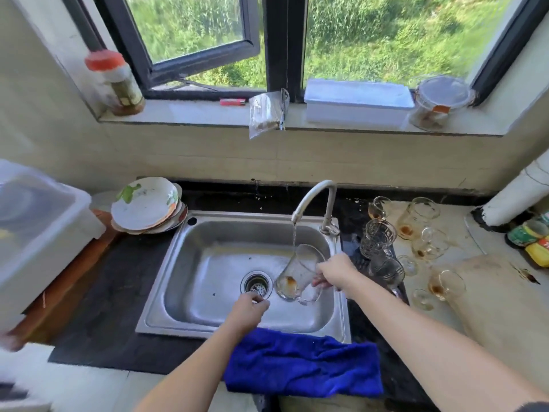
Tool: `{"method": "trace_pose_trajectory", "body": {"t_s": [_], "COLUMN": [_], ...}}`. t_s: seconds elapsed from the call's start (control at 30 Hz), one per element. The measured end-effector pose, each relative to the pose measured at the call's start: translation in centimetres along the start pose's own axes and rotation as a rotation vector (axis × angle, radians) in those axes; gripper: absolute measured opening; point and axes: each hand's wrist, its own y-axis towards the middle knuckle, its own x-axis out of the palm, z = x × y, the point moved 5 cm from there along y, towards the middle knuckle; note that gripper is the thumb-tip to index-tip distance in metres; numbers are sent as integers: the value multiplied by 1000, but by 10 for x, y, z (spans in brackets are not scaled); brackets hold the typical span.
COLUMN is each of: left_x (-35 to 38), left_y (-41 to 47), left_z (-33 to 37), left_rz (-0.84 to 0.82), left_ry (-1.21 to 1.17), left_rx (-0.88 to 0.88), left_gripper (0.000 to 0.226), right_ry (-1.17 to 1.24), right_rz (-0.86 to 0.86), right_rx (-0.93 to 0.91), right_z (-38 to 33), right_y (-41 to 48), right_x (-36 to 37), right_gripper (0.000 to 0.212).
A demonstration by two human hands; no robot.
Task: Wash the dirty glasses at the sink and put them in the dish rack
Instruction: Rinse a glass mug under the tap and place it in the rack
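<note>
My right hand (334,270) has its fingers (321,282) clamped round the handle of a stained glass mug (297,272), tilted inside the sink (208,292) under the stream from the tap (315,197). My left hand (248,307) hovers by the drain (256,284), fingers (261,301) curled; I cannot tell if they pinch anything. More dirty glasses (421,215) stand on the surface to the right.

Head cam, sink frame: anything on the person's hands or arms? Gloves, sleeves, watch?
No gloves: left hand and right hand are bare, forearms uncovered. No watch, ring or bracelet shows. A dark patch at the bottom right corner may be a sleeve edge.
</note>
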Motion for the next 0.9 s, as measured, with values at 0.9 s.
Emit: {"method": "trace_pose_trajectory", "body": {"t_s": [0.9], "left_x": [1], "left_y": [117], "left_z": [34], "left_rz": [-463], "left_ry": [-1077], "left_rx": [-327], "left_gripper": [28], "right_ry": [32], "right_rz": [-245], "right_rx": [-20], "right_z": [-56], "right_y": [95], "right_x": [22], "right_gripper": [6]}}
